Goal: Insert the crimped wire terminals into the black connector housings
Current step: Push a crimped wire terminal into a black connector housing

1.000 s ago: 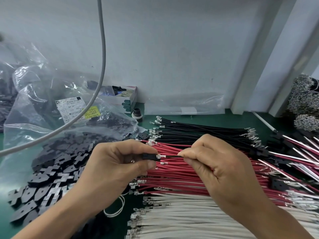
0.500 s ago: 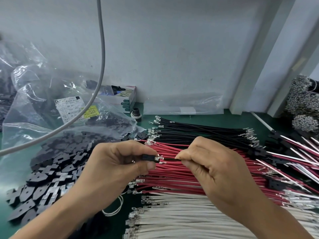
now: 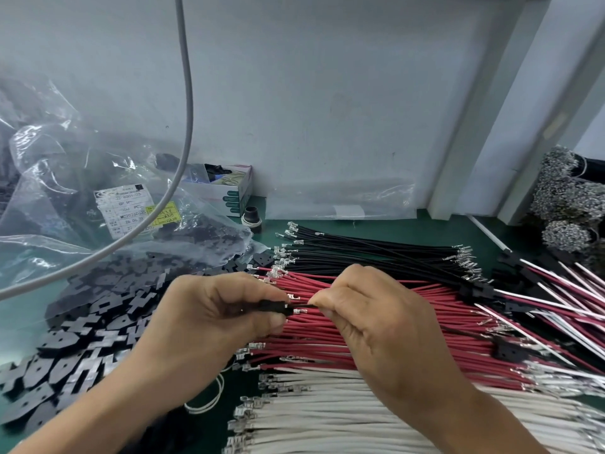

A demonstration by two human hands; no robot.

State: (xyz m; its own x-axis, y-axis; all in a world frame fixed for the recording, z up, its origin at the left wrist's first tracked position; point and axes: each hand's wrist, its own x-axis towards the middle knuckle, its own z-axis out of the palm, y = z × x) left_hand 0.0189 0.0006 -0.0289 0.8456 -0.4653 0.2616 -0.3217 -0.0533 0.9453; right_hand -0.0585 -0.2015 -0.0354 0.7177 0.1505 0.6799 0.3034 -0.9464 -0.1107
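My left hand [image 3: 212,319] pinches a small black connector housing [image 3: 273,306] between thumb and fingers. Just to its right, my right hand [image 3: 376,326] pinches a thin black wire [image 3: 302,305] whose end meets the housing's opening. A silver crimped terminal [image 3: 299,311] shows just below that wire, beside the housing. Under both hands lie rows of crimped wires: black wires [image 3: 376,253] at the back, red wires [image 3: 442,326] in the middle, white wires [image 3: 343,417] in front. Loose black housings [image 3: 91,316] are heaped at the left.
A clear plastic bag [image 3: 82,198] of black parts sits at back left, with a grey cable [image 3: 183,126] hanging across it. A small white box [image 3: 229,188] stands by the wall. Assembled wire sets [image 3: 556,290] and wire bundles [image 3: 569,198] lie at right on the green mat [image 3: 432,227].
My right hand has moved left toward the housing, and the visible stretch of wire and terminal between the two hands has shortened. My left hand has stayed nearly still.
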